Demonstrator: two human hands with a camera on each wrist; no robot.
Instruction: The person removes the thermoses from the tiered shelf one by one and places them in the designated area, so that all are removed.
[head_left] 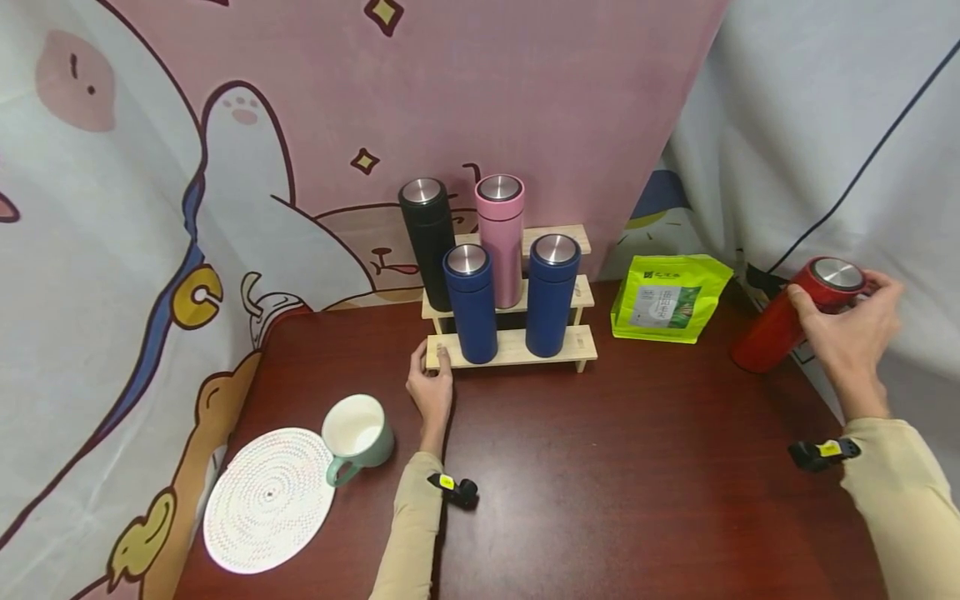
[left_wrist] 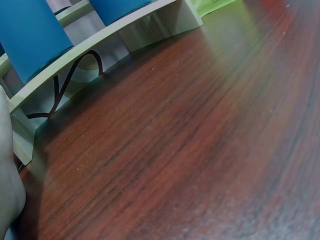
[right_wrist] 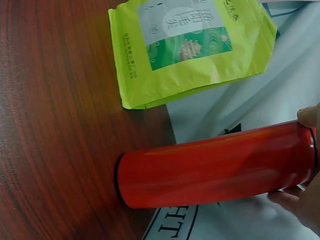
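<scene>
My right hand (head_left: 855, 333) grips a red thermos (head_left: 780, 321) around its upper end, just below the silver-topped lid. In the right wrist view the red thermos (right_wrist: 215, 167) has its base at the table's right edge. My left hand (head_left: 431, 387) holds the left end of the lowest step of a small wooden tiered rack (head_left: 513, 346), thumb on top. Two blue thermoses (head_left: 472, 308) (head_left: 552, 300) stand on that front step. Behind them, higher on the rack, stand a black thermos (head_left: 429, 242) and a pink thermos (head_left: 501, 242).
A bright green pouch (head_left: 671, 300) stands between the rack and the red thermos. Left of my left arm are a green mug (head_left: 378, 437) with a white inside and a round white woven mat (head_left: 270, 500). Patterned cloth (head_left: 525, 100) hangs behind the brown table (head_left: 637, 483).
</scene>
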